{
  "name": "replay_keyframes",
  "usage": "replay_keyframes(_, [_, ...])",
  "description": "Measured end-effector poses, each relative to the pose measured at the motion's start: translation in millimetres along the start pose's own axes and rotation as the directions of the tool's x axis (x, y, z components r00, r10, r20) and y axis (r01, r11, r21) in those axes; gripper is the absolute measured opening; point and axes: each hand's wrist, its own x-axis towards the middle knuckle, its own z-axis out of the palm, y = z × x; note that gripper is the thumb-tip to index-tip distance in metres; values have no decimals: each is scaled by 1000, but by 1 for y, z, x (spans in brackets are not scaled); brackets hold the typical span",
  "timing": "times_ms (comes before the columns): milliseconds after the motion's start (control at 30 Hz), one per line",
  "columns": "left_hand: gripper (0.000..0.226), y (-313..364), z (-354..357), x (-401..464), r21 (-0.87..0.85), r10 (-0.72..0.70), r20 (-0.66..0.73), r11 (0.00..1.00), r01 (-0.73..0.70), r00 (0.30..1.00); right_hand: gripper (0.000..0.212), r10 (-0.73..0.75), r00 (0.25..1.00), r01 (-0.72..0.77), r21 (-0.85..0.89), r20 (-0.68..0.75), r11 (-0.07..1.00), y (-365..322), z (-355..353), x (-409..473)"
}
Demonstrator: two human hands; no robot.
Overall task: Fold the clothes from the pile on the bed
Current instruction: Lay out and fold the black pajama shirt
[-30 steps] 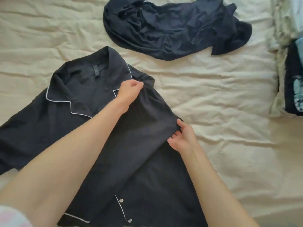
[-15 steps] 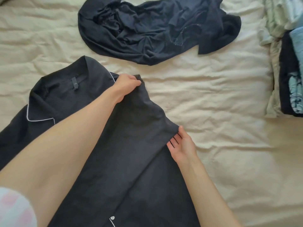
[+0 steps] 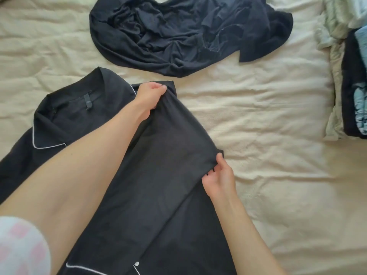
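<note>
A dark navy pyjama shirt (image 3: 162,175) with white piping on its collar lies face up on the cream bedspread (image 3: 268,135). Its right sleeve is folded over the front. My left hand (image 3: 149,96) pinches the shoulder end of that sleeve near the collar. My right hand (image 3: 218,175) grips the sleeve's cuff edge at the shirt's right side, fingers tucked under the cloth. A second dark garment (image 3: 188,32) lies crumpled at the far side of the bed.
A stack of folded clothes (image 3: 353,86), dark and light blue, sits at the right edge on pale fabric. Bare bedspread stretches to the right of the shirt. My pink-and-white sleeve (image 3: 19,247) shows at the lower left.
Both hands have carried the sleeve slightly up and rightward, drawing it flatter across the shirt front. The view has shifted, so the shirt sits lower and further left.
</note>
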Motion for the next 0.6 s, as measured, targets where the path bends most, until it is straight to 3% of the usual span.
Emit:
replay_keyframes(67, [15, 1, 2, -1, -104, -13, -8, 994, 12, 1000, 22, 12, 1000, -15, 123, 22, 992, -6, 1, 1])
replay_keyframes(100, [18, 0, 4, -2, -98, -17, -20, 995, 15, 1000, 22, 1, 999, -4, 92, 35, 996, -7, 1, 1])
replay_keyframes(200, [22, -13, 6, -7, 11, 53, -64, 999, -52, 997, 21, -78, 994, 92, -214, 72, 973, -2, -5, 1])
replay_keyframes(267, [37, -23, 3, -20, 132, 138, -79, 983, -127, 987, 23, -125, 987, 156, -385, 104, 910, 2, -12, -1])
replay_keyframes(433, [42, -85, -15, -83, 280, 342, -99, 911, -304, 934, 36, -88, 993, 117, -574, 79, 810, 30, -28, -16])
replay_keyframes(600, [36, -160, -51, -151, 325, 208, -225, 937, -128, 952, 44, -91, 996, 78, -665, 15, 743, 61, -46, -36])
